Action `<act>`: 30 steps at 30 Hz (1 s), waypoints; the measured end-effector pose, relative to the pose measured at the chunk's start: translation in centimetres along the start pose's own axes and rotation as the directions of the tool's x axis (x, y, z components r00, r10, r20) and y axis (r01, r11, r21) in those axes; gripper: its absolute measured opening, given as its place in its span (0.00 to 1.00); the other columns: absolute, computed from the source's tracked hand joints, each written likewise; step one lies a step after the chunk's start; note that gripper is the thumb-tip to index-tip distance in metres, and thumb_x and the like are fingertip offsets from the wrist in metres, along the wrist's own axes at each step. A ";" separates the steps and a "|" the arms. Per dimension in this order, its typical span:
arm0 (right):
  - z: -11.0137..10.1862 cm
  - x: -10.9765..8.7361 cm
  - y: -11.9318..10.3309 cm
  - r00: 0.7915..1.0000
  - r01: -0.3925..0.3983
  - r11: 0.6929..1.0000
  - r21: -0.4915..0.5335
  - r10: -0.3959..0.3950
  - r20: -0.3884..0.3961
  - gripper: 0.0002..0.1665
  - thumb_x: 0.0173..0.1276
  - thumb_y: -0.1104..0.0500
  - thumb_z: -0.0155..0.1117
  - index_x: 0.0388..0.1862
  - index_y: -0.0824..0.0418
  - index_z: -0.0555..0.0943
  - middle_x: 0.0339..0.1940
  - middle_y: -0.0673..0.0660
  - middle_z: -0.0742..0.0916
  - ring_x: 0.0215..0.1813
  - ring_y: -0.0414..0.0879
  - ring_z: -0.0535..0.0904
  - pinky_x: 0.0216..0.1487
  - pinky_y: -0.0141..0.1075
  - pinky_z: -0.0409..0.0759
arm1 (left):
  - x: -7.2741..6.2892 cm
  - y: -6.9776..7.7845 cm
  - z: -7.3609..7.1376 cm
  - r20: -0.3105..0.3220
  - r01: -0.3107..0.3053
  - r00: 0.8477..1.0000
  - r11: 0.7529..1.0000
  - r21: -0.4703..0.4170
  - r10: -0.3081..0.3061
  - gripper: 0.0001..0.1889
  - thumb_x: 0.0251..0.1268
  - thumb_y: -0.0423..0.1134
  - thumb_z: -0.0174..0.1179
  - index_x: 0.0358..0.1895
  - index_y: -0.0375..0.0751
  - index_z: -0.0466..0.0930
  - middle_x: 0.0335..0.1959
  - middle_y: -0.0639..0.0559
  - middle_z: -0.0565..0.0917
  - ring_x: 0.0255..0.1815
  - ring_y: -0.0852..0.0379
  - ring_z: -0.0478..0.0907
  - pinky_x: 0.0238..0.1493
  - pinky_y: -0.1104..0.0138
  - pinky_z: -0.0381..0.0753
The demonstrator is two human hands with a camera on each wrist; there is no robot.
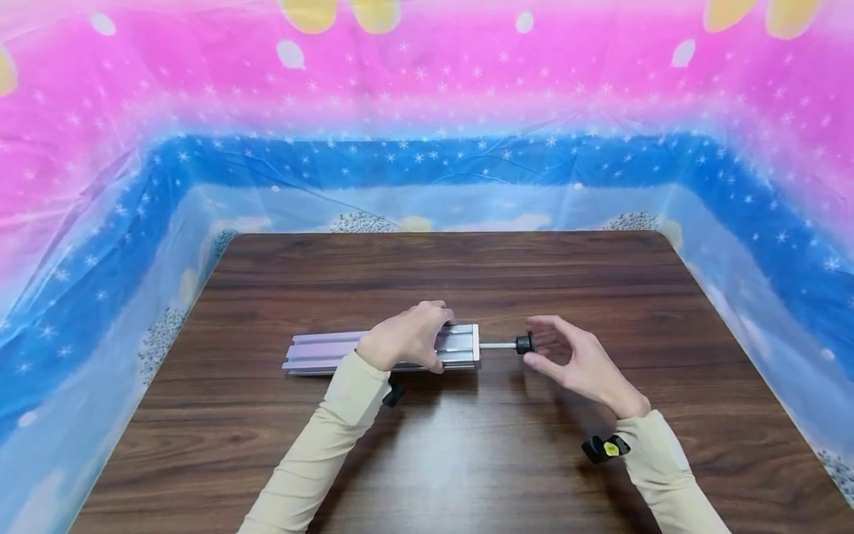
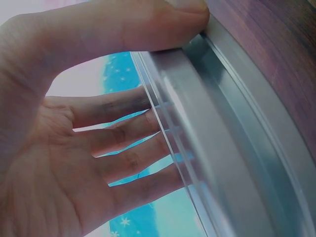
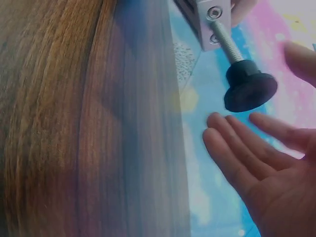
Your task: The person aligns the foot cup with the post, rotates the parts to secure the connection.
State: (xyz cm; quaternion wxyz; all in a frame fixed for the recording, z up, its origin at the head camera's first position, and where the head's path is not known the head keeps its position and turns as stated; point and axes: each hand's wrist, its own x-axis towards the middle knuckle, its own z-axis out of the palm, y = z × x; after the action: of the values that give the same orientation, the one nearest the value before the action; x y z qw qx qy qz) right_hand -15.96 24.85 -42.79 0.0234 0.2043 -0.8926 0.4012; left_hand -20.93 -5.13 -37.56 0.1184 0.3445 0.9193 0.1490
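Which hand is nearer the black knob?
Right. The right hand is just beside the knob, not gripping it; the left hand grips the metal profile, farther to the left.

Downward head view, wrist views seemingly sideways

We see a dark brown wood-grain desk [image 1: 567,274] with rounded far corners and a pale glare [image 1: 440,445] on its near middle. Beyond its far edge and along its left and right sides, we find a creased cloth backdrop [image 1: 427,159], pink above, deep blue between and pale blue below. On it we make out white snowflakes [image 1: 420,73], white ovals [image 1: 290,53], yellow shapes [image 1: 309,15] and speckled patches [image 1: 163,337].
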 end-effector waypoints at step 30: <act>0.1 0.4 0.3 0.996 -0.088 0.993 0.077 0.085 0.040 0.23 0.75 0.51 0.62 0.63 0.61 0.81 0.52 0.58 0.89 0.48 0.45 0.88 0.45 0.33 0.84 | 0.2 -0.2 0.0 -0.008 -0.001 1.000 1.000 0.003 0.001 0.28 0.39 0.35 0.79 0.48 0.33 0.81 0.37 0.49 0.77 0.36 0.55 0.71 0.38 0.63 0.75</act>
State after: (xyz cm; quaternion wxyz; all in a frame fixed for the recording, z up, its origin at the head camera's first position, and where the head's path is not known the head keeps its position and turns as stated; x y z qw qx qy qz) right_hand -16.41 24.81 -42.99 -0.0185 0.1734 -0.8845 0.4328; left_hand -21.17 -5.09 -37.66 0.1139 0.3447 0.9197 0.1493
